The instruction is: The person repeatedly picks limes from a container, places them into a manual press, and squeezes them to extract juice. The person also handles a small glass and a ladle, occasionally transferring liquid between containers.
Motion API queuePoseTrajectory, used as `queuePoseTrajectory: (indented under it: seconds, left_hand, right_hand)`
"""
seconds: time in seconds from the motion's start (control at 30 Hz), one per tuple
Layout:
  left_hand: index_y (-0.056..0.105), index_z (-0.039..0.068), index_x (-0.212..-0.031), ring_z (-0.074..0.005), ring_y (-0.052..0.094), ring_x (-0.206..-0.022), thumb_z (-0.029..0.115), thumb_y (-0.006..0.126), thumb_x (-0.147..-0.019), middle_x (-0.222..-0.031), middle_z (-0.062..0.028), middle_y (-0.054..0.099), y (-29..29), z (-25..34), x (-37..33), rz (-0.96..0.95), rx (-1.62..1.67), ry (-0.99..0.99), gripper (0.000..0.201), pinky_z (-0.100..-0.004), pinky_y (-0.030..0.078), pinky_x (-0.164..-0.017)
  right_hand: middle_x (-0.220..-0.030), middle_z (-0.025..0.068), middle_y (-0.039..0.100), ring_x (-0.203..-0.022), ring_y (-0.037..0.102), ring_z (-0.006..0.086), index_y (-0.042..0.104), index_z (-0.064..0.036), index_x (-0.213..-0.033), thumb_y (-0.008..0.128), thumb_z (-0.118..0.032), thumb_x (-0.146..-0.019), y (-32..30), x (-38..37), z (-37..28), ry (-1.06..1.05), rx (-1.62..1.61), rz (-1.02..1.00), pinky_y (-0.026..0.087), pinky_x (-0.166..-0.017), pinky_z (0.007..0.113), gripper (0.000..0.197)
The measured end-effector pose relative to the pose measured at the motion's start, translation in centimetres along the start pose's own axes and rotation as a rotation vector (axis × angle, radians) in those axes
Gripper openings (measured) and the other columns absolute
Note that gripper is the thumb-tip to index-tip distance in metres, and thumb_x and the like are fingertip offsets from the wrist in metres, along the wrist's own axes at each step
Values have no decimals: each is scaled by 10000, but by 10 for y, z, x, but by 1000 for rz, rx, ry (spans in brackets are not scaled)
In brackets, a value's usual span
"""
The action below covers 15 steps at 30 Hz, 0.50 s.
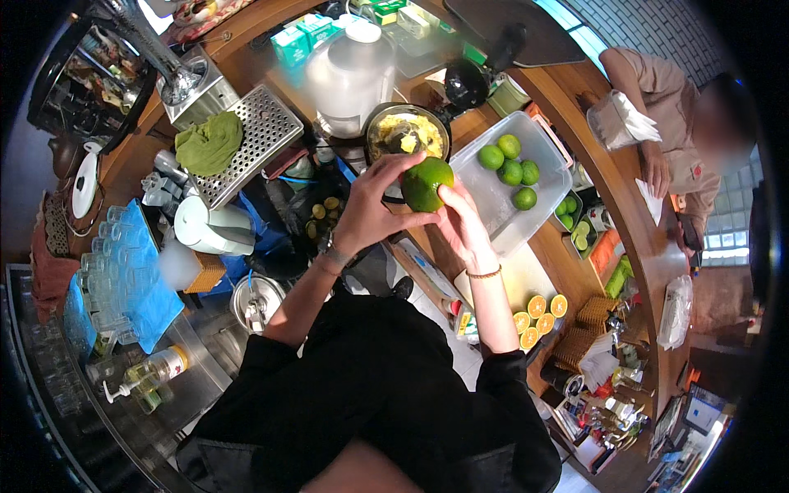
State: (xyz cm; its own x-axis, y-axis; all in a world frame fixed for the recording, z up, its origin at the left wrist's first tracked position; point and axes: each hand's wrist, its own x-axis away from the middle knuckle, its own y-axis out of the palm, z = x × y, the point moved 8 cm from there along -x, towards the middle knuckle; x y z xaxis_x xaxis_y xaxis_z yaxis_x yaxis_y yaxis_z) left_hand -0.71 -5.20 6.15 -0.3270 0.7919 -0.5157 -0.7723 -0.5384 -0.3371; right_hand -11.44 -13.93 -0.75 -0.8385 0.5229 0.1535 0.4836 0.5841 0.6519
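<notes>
While the left hand [367, 201] curls its fingers over the upper side of a green citrus fruit [426, 186], the right hand [463, 222] sets its thumb against the lower right, each grip partly closed around it. The fruit is between the two hands, near a bowl [445, 131] of yellow pulp. Just right, a plastic tub [500, 223] on the wooden table [546, 238] contains smaller green fruits [510, 172]; orange halves [537, 307] lie nearer the person.

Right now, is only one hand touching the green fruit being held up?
No, the left hand and the right hand both touch the green fruit, holding it between them.
</notes>
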Motion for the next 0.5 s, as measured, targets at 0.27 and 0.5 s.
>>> queuePoseTrajectory:
  seconds: [0.27,0.5]
  left_hand:
    - [605,53,-1243,-300,612,-999,330,898,-637,-1078,-158,629,-17,-79,-47,158,-372,77,728,-386,493,-880]
    - [542,72,-1324,-307,536,-1059,299,869,-667,-1090,-133,559,10,-96,-57,87,-370,176,768,-413,413,-979]
  right_hand:
    - [-1121,155,654,-992,626,206,423,17,-1364,694,-394,-910,-17,-63,-153,-748,1019,520,472,-914,313,670]
    - [-1215,236,628,-1170,592,337,473,14,-1351,631,-542,-891,7,-125,-241,-960,1147,637,433,-1009,401,739]
